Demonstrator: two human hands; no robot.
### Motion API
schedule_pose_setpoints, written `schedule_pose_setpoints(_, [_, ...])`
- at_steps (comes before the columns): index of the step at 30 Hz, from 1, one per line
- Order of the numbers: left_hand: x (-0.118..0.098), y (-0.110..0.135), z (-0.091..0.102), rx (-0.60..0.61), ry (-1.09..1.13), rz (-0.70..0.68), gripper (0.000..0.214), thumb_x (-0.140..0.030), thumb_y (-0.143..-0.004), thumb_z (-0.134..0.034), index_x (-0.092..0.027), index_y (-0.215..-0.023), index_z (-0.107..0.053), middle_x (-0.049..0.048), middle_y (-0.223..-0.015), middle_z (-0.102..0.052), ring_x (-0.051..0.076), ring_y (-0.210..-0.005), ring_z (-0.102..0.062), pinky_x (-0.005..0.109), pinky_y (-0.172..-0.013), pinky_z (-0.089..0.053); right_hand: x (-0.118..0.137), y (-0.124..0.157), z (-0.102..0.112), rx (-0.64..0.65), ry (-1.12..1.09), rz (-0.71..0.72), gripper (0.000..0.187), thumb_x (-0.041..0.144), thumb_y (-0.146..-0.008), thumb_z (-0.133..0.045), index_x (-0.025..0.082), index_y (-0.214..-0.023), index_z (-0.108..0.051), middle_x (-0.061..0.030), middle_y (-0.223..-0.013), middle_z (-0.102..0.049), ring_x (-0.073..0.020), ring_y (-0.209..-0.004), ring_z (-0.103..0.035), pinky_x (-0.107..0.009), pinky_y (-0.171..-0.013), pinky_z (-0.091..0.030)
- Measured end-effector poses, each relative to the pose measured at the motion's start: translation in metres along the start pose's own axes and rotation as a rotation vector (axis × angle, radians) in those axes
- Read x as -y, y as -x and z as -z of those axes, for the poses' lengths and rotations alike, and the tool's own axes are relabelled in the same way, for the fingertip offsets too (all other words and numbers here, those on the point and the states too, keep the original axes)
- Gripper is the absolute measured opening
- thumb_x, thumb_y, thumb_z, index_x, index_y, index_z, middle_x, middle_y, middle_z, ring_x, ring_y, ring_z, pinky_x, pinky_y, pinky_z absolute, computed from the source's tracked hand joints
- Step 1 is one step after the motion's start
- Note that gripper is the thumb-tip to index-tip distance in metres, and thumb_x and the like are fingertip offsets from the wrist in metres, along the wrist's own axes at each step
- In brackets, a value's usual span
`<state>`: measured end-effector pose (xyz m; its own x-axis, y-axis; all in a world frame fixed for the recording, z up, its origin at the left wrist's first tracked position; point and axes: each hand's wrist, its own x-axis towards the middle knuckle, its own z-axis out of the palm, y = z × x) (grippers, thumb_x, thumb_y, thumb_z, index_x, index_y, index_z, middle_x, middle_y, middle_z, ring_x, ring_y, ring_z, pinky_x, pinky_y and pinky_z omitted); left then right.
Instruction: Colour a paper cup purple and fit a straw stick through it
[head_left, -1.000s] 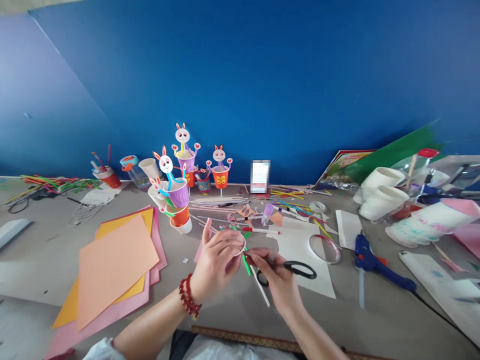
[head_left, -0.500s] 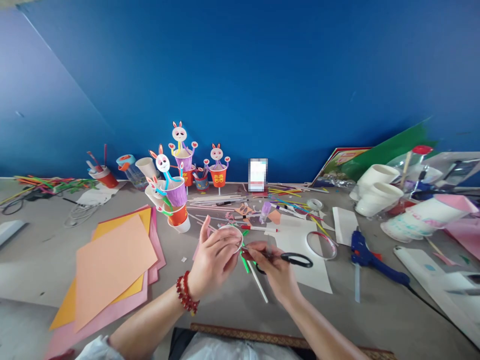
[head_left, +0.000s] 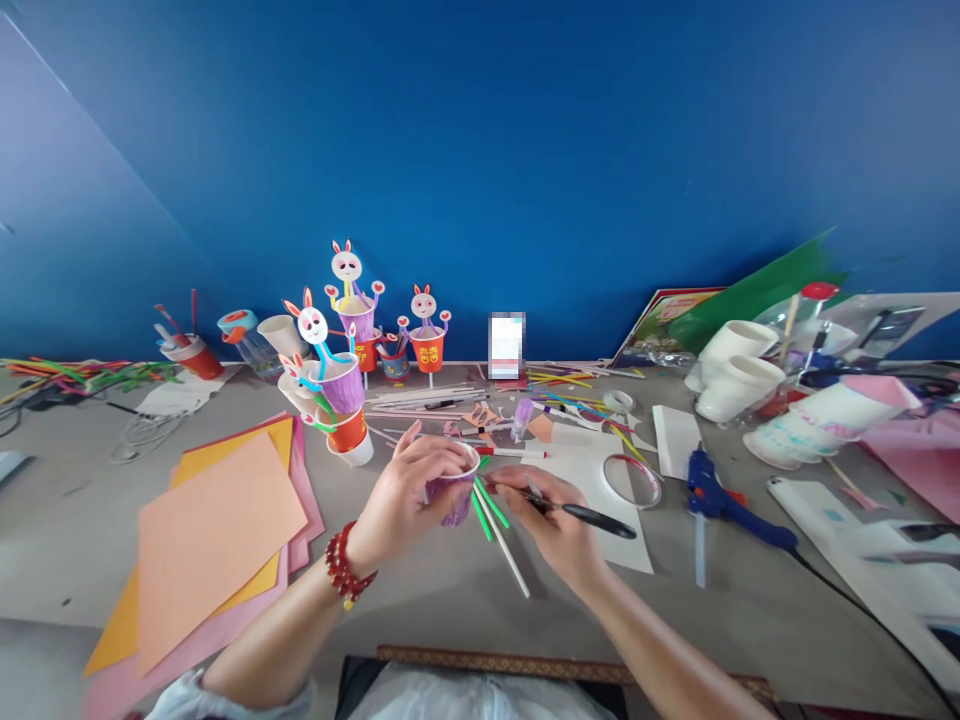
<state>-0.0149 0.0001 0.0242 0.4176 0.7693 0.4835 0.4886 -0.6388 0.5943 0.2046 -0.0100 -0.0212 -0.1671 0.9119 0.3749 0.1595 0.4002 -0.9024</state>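
My left hand (head_left: 409, 487) is wrapped round a purple-coloured paper cup (head_left: 456, 503), its white rim tipped up toward the right. In my right hand (head_left: 551, 515) is a pair of black-handled scissors (head_left: 600, 520); the handle points right and the blades are mostly hidden by my fingers. Between the hands, green straws (head_left: 482, 515) and a white straw (head_left: 510, 560) lie on the table, just right of the cup. Behind them sits a red marker (head_left: 517, 453). To the right of my right hand is a roll of tape (head_left: 631, 482) on white paper (head_left: 581, 470).
Coloured paper sheets (head_left: 217, 550) lie at left. Stacked cups with rabbit figures (head_left: 341, 385) stand behind my left hand. A blue glue gun (head_left: 724, 500), its cord trailing, and white paper cups (head_left: 739, 385) are at right. A phone (head_left: 506, 346) leans against the blue wall (head_left: 480, 180).
My left hand has turned the cup more upright, so its purple side now shows. The scissors have tilted, their handle now sloping down to the right. The whole view has shifted slightly.
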Motion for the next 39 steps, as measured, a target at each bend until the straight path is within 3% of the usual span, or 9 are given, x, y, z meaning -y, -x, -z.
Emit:
schedule_pose_setpoints(3, [0.004,0.003,-0.002,0.046,0.142,0.064,0.001,-0.022,-0.090,-0.064,-0.023,-0.089,-0.063,0.0040,-0.107,-0.074,0.020,-0.108,-0.067,0.051,-0.118,-0.023,0.005,0.002,-0.001,-0.018,-0.035,0.040,0.015,0.027,-0.094,-0.059,0.023,-0.096,-0.073,-0.0063,-0.092,-0.075,-0.0201,-0.082,-0.072,-0.028,-0.070,-0.056])
schedule_pose_setpoints(8, [0.003,0.004,-0.008,0.013,0.339,0.122,0.005,-0.024,-0.092,-0.062,-0.021,-0.087,-0.063,0.0072,-0.103,-0.074,0.022,-0.108,-0.067,0.045,-0.110,-0.038,0.016,0.006,-0.006,-0.048,-0.038,0.130,0.012,0.017,-0.091,-0.062,0.024,-0.093,-0.071,-0.0041,-0.091,-0.076,-0.0179,-0.082,-0.072,-0.025,-0.070,-0.055])
schedule_pose_setpoints(18, [0.005,0.006,-0.014,-0.040,0.155,-0.065,0.008,-0.016,-0.089,-0.063,-0.022,-0.089,-0.058,0.0063,-0.105,-0.074,0.022,-0.108,-0.067,0.053,-0.116,-0.029,0.028,0.006,-0.004,-0.040,0.029,0.145,0.014,0.016,-0.090,-0.062,0.023,-0.093,-0.073,-0.0058,-0.093,-0.075,-0.0201,-0.090,-0.070,-0.029,-0.080,-0.054])
schedule_pose_setpoints(21, [-0.001,0.006,-0.017,-0.096,-0.003,-0.161,0.013,-0.011,-0.086,-0.064,-0.022,-0.088,-0.058,0.0034,-0.103,-0.075,0.020,-0.107,-0.067,0.056,-0.118,-0.025,0.027,0.007,-0.009,-0.082,-0.052,0.027,0.011,0.023,-0.089,-0.064,0.023,-0.088,-0.075,-0.0076,-0.096,-0.073,-0.0219,-0.092,-0.068,-0.031,-0.079,-0.053])
schedule_pose_setpoints(27, [-0.003,0.009,-0.024,-0.199,-0.306,-0.324,0.015,-0.010,-0.085,-0.067,-0.022,-0.092,-0.062,0.0008,-0.105,-0.076,0.021,-0.108,-0.067,0.066,-0.119,-0.007,0.021,0.007,-0.029,-0.263,-0.613,-0.477,0.022,0.039,-0.073,-0.082,0.019,-0.070,-0.073,-0.0050,-0.084,-0.070,-0.0210,-0.084,-0.066,-0.031,-0.078,-0.053])
schedule_pose_setpoints(30, [-0.002,0.010,-0.025,-0.201,-0.333,-0.360,0.016,-0.009,-0.086,-0.065,-0.023,-0.093,-0.063,0.0006,-0.105,-0.077,0.021,-0.110,-0.067,0.066,-0.119,-0.005,0.020,0.009,-0.031,-0.283,-0.663,-0.559,0.024,0.040,-0.071,-0.083,0.018,-0.071,-0.072,-0.0055,-0.086,-0.070,-0.0211,-0.083,-0.066,-0.033,-0.080,-0.054])
schedule_pose_setpoints(33, [-0.002,0.009,-0.022,-0.152,-0.241,-0.276,0.012,-0.012,-0.087,-0.063,-0.023,-0.089,-0.062,0.0013,-0.105,-0.076,0.021,-0.109,-0.066,0.063,-0.120,-0.009,0.020,0.009,-0.025,-0.212,-0.406,-0.322,0.019,0.040,-0.081,-0.075,0.021,-0.077,-0.073,-0.0072,-0.088,-0.072,-0.0239,-0.087,-0.066,-0.036,-0.079,-0.054])
schedule_pose_setpoints(36, [-0.002,0.009,-0.019,-0.055,-0.051,-0.083,0.007,-0.018,-0.091,-0.059,-0.023,-0.085,-0.060,0.0046,-0.105,-0.075,0.021,-0.106,-0.067,0.057,-0.119,-0.021,0.021,0.004,-0.010,-0.088,0.046,0.076,0.011,0.028,-0.090,-0.065,0.024,-0.084,-0.074,-0.0076,-0.093,-0.074,-0.0253,-0.094,-0.064,-0.040,-0.084,-0.051])
schedule_pose_setpoints(39, [-0.001,0.009,-0.017,0.034,0.181,0.118,0.016,-0.028,-0.093,-0.057,-0.021,-0.079,-0.060,0.0063,-0.102,-0.074,0.021,-0.100,-0.068,0.046,-0.110,-0.038,0.024,-0.006,0.004,0.059,0.314,0.329,0.012,0.019,-0.092,-0.062,0.025,-0.090,-0.073,-0.0058,-0.094,-0.075,-0.0227,-0.091,-0.064,-0.038,-0.083,-0.052])
